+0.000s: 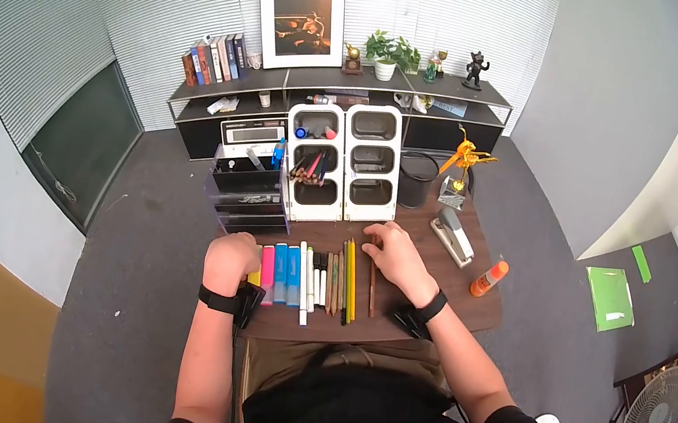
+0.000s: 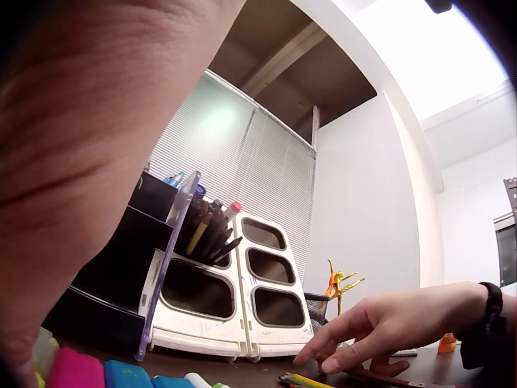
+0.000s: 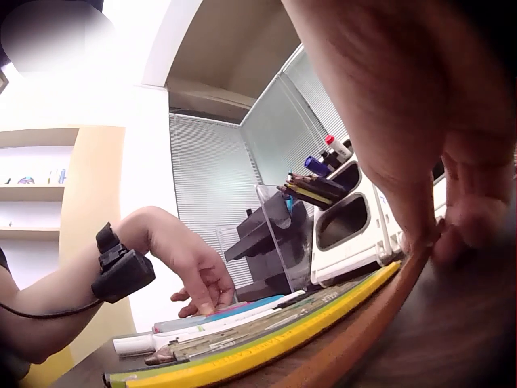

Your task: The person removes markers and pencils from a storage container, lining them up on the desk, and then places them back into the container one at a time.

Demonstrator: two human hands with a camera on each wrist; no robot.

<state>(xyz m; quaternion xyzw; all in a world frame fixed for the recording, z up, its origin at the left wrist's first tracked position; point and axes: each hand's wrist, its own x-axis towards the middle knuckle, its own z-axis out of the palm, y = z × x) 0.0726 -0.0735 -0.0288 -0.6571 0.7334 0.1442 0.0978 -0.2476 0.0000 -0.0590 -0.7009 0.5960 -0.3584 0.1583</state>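
A row of markers, highlighters and pencils lies side by side on the brown desk [image 1: 293,327]. At its left end my left hand [image 1: 232,258] curls its fingers round the upper end of a yellow highlighter [image 1: 254,277], beside a pink highlighter [image 1: 266,276] and blue ones [image 1: 280,273]. At the right end, my right hand [image 1: 399,260] pinches the far end of a brown pencil [image 1: 372,293] between thumb and fingers, as the right wrist view shows. This pencil [image 3: 363,335] lies a little apart from the yellow pencils [image 3: 266,349].
Behind the row stand a white compartment organizer [image 1: 347,164] holding pens and pencils, and a black drawer unit [image 1: 249,187]. To the right are a stapler [image 1: 452,237], a glue stick [image 1: 489,279], a golden figurine [image 1: 461,169] and a mesh bin [image 1: 416,184].
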